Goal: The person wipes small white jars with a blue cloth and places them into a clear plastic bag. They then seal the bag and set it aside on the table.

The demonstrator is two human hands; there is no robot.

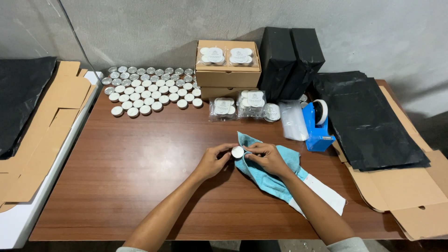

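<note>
Grey wall behind brown wood table

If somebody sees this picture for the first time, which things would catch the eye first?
Probably the two hands at the table's middle: the left hand and right hand together hold one small white tealight over a light blue cloth. Next, the rows of tealights at the back left, and the blue tape dispenser on the right.

I pinch a small round tealight between the fingertips of my left hand and my right hand. Its white wax top faces up at me, ringed by a thin metal cup, and it sits level. It hovers just over the near left edge of the light blue cloth, which lies crumpled on the table beneath my right hand.
</note>
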